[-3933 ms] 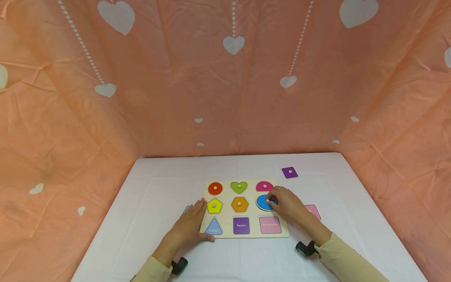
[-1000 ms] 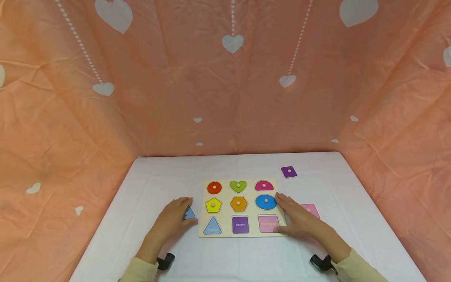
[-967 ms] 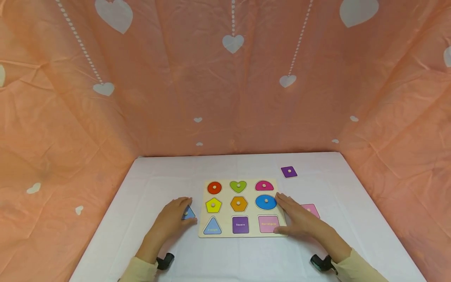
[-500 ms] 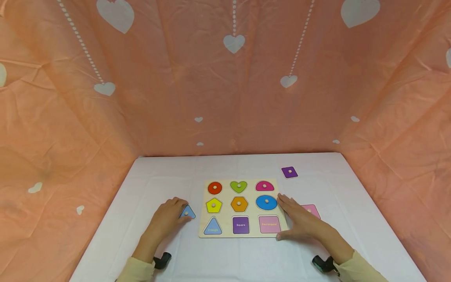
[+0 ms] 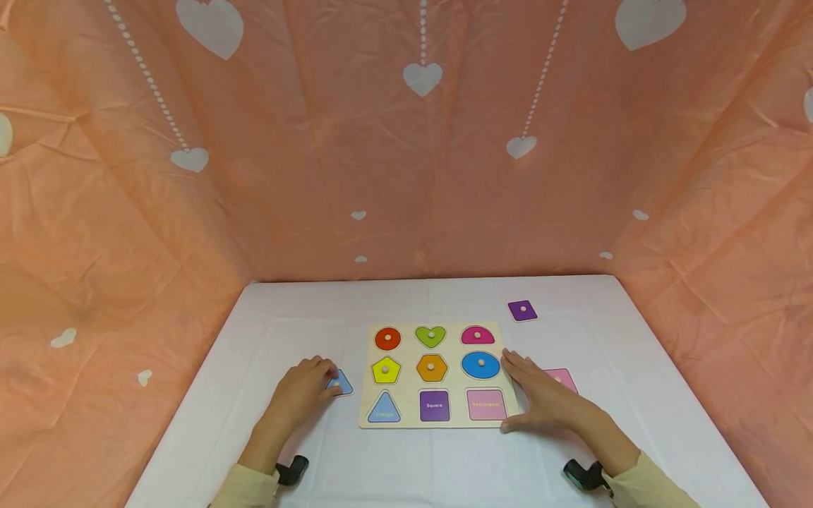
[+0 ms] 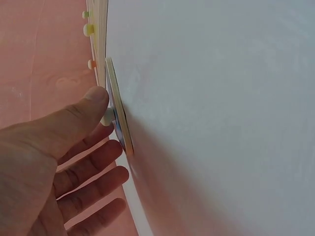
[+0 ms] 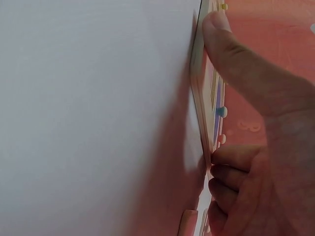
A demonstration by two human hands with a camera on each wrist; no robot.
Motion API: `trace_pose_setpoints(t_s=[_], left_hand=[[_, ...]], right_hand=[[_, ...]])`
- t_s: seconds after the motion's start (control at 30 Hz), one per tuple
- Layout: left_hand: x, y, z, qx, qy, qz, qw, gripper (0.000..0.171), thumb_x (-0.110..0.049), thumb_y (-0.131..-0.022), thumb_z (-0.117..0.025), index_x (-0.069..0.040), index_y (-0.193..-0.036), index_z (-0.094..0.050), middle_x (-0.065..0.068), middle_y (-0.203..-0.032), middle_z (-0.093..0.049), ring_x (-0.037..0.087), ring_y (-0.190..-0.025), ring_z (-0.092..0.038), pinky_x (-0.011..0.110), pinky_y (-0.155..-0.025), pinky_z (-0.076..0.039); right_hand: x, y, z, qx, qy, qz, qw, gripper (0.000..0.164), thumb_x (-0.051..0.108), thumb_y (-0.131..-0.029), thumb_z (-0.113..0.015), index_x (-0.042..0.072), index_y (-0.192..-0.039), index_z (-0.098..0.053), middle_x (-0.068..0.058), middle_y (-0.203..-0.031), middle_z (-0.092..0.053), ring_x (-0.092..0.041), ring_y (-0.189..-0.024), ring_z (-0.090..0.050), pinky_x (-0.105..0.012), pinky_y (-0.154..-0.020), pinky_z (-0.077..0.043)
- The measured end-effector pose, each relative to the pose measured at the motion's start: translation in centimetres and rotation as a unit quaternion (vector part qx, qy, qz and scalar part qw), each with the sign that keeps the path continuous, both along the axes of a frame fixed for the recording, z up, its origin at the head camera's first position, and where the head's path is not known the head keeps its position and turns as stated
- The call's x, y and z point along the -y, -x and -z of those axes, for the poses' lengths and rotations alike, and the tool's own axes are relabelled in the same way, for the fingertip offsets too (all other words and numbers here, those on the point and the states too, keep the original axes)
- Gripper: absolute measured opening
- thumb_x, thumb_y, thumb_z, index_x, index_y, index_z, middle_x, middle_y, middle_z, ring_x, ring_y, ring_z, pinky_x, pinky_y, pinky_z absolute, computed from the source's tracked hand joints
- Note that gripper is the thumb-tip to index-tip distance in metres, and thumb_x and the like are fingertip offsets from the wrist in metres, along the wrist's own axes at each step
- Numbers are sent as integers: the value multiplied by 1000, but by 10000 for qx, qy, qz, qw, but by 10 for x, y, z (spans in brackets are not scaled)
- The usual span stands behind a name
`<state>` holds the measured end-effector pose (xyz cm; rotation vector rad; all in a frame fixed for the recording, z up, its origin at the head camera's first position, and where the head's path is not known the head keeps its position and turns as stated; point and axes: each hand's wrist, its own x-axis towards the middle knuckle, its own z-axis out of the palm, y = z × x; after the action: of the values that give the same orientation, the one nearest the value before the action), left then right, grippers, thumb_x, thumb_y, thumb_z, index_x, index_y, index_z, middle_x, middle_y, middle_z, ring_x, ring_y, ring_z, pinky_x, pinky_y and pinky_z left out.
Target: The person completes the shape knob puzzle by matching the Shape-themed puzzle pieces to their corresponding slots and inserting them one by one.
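Note:
My left hand (image 5: pixel 298 388) pinches the small knob of a blue triangle puzzle piece (image 5: pixel 344 382), just left of the wooden shape board (image 5: pixel 409 381). In the left wrist view the thumb and index finger meet at the knob (image 6: pixel 107 117), and the other fingers are loosely spread. My right hand (image 5: pixel 546 395) rests against the board's right edge, thumb at the near corner and fingers farther up. Six knobbed shapes sit in the board's upper two rows. Its front row shows printed triangle (image 5: pixel 384 407), square (image 5: pixel 435 406) and rectangle (image 5: pixel 487 404) recesses.
A purple knobbed piece (image 5: pixel 517 311) lies beyond the board's far right corner. A pink piece (image 5: pixel 565 378) lies right of the board, partly hidden by the right hand. Orange cloth with hearts (image 5: pixel 419 176) encloses the white table (image 5: pixel 286 310).
The right hand has left the blue oval, now seated in the board, and moved to the right edge. The left hand has gone from the board to the triangle and closed on its knob.

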<state>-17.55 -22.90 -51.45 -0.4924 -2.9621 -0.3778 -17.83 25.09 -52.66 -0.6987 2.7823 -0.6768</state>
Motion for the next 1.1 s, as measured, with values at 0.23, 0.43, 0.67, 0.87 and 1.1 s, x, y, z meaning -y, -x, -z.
trace_pose_setpoints(t_s=[0.23,0.43,0.67,0.87,1.1], left_hand=[[-1,1,2,41,-11,-37,10000,24,-25,-89,-88,-13,-99,-69,-3,-86,-59,19,-82,-56,38,-72,-52],[-2,1,2,51,-11,-51,10000,22,-22,-90,-88,-13,-97,-68,-4,-82,-54,15,-79,-50,34,-69,-48],[-3,1,1,-24,43,-77,10000,23,-20,-89,-89,-13,-94,-68,-5,-79,-53,16,-78,-49,34,-69,-47],[-4,1,-1,-66,16,-69,10000,23,-20,-89,-89,-12,-92,-67,-5,-78,-51,16,-78,-49,34,-69,-46],[-6,0,-1,-2,-12,-64,10000,21,-21,-90,-88,-13,-94,-69,-5,-81,-56,15,-79,-51,35,-70,-48]], right_hand=[[1,0,-1,-1,-45,6,10000,131,67,-71,-92,-4,-165,-34,-23,-174,-29,-50,-159,-27,-64,-126,-28],[2,-2,-1,67,-69,74,9999,131,66,-72,-92,-2,-166,-33,-22,-174,-28,-51,-158,-27,-65,-126,-29],[2,-2,-2,183,36,107,9998,130,65,-72,-92,-1,-167,-32,-22,-175,-26,-52,-159,-25,-66,-126,-28],[2,-1,-1,179,23,101,9998,131,65,-72,-92,-1,-167,-31,-21,-175,-26,-52,-159,-24,-66,-127,-27],[1,-1,-1,124,18,48,9999,131,64,-72,-93,-2,-166,-32,-22,-175,-27,-51,-159,-25,-65,-126,-27]])
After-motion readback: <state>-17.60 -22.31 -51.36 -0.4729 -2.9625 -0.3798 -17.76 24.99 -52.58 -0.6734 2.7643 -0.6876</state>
